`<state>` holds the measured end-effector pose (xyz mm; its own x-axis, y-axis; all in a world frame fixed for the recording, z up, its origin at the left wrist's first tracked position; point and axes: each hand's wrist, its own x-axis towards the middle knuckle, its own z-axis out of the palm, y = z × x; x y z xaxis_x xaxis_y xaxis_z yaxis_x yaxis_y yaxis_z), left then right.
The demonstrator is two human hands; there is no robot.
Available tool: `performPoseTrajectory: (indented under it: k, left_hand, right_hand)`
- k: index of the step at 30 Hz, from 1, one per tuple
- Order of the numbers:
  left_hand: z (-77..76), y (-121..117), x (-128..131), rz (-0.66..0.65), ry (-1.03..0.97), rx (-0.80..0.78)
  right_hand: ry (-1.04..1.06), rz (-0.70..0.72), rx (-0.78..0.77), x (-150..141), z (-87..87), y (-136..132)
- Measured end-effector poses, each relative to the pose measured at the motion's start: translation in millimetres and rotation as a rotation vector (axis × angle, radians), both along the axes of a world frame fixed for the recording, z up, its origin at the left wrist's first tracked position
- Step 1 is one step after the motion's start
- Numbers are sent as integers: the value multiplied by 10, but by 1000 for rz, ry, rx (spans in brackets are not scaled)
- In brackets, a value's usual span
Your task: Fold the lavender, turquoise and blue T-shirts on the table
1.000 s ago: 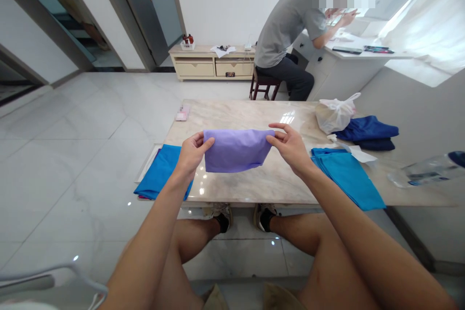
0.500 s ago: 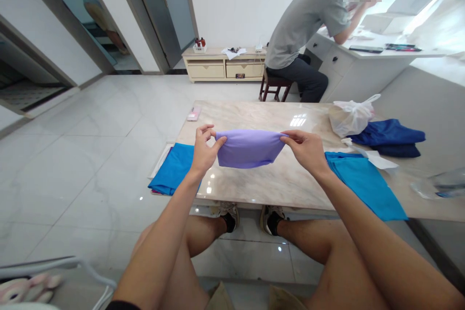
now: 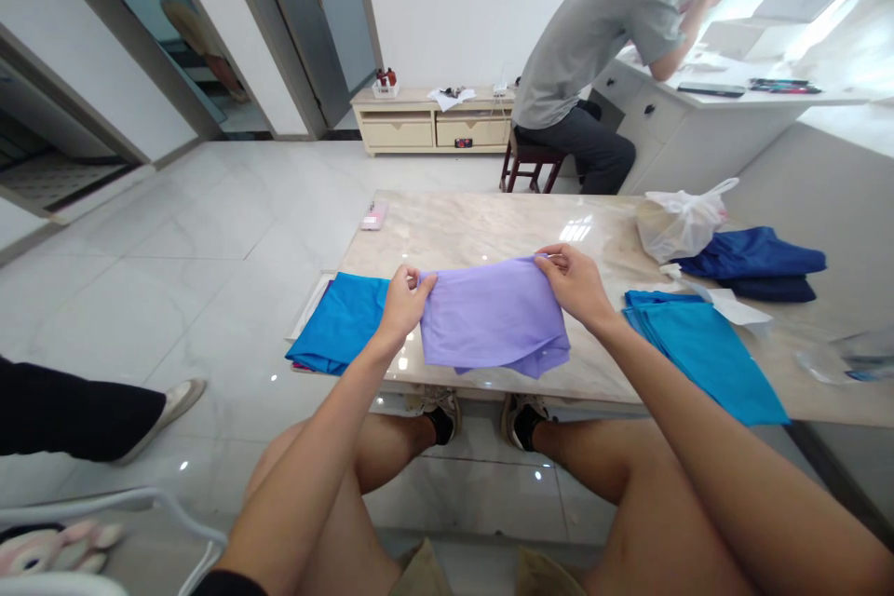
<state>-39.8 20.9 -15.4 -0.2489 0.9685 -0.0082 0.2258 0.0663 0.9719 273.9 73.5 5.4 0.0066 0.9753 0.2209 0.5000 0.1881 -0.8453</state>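
Observation:
A light purple folded cloth (image 3: 494,312) hangs stretched between my two hands over the table. My left hand (image 3: 406,303) pinches its upper left corner, and my right hand (image 3: 573,284) pinches the upper right corner. The cloth's layers spread a little apart at the lower right. Left of it, a folded bright blue cloth (image 3: 341,321) lies at the table's end, close to my left forearm. On the right, a stack of folded teal-blue cloth (image 3: 705,354) lies beyond my right wrist.
The marble-patterned table (image 3: 475,219) carries a pink packet (image 3: 373,216), a white plastic bag (image 3: 681,223), dark blue fabric (image 3: 761,256) and a clear plastic item (image 3: 838,356). A person in grey (image 3: 593,37) sits at a desk behind. At left, someone's black-trousered leg (image 3: 76,410) shows.
The purple cloth has swung down, so more of its front face shows. My left hand has dipped slightly, and the right is a little higher. A person's leg has entered at left.

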Motion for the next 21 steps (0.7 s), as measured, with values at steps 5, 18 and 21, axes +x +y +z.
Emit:
performPoseTrajectory:
  k: [5,18,21]
  left_hand:
    - [-250,-87,-70,-162,617,-342]
    - [-666,-4,222,-484,944,-185]
    - [-697,19,224,-483,957,-178]
  right_hand:
    - [-418,55,-170,4,-270,183]
    - [-1002,305,-550,55,-429,106]
    - [-1056,335,-656,64,-481,74]
